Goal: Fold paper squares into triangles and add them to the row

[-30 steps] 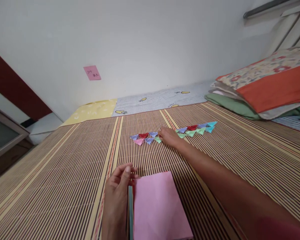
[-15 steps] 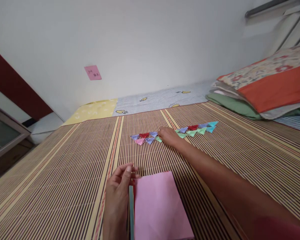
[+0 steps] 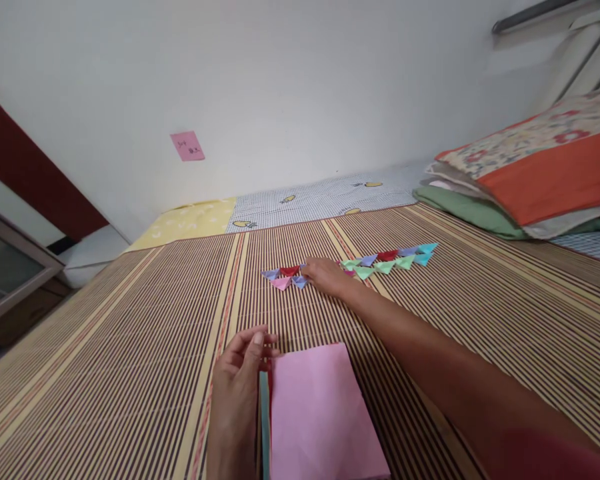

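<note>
- Crisp, bright paper triangles [image 3: 384,267] lie mid-mat [image 3: 130,360] in two rows, two red ones showing.
- One pink stack [image 3: 320,413], near.
- Right hand [image 3: 325,277] bends over triangles; whether it's grasping, I can't tell.
- Left hand [image 3: 240,373], left of stack: fingers loosely curled, released.

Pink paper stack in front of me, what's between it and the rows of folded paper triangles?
In the head view, only striped mat shows between the pink paper stack and the folded paper triangles; the right forearm slants past on the right.

Your head camera looks forward and down from close above the striped mat [image 3: 130,373], facing the white wall [image 3: 300,93].
</note>
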Demonstrator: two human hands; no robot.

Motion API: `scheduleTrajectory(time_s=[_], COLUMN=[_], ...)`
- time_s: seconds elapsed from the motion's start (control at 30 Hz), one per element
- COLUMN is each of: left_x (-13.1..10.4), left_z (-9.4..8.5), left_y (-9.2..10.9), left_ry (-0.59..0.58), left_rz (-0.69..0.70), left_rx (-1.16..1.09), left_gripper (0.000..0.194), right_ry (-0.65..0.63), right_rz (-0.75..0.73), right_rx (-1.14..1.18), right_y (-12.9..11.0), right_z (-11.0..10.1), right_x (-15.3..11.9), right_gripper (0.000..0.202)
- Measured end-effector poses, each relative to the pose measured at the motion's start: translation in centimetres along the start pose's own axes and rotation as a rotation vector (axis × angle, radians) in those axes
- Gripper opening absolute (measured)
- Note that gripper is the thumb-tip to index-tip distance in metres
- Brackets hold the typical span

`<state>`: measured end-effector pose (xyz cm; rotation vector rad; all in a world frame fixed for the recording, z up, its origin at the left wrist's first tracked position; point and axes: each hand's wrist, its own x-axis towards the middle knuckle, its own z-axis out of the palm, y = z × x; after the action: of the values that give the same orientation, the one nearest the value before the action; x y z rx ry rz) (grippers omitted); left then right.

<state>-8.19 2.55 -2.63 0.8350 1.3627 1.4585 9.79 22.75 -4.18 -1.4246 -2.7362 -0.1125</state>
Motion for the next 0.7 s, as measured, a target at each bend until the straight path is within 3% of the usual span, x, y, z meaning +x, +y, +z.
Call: scheduleTrajectory(time_s=[0.53, 0.7], left_x=[-0.2, 0.1], left_z=[0.3, -0.1], left_y=[0.3, 0.3], left_ry=[0.014, 0.045], left_rz=[-0.002, 0.024], left_rx=[-0.015, 0.001], left_gripper=[0.036, 0.036], right_ry=[0.018, 0.075], right_rz=[-0.004, 0.019], right_rx=[0.048, 0.168], right_y=[-0.3, -0.3], right_z=[0.9, -0.1], right_x=[0.6, -0.2], right_gripper=[0.028, 0.015])
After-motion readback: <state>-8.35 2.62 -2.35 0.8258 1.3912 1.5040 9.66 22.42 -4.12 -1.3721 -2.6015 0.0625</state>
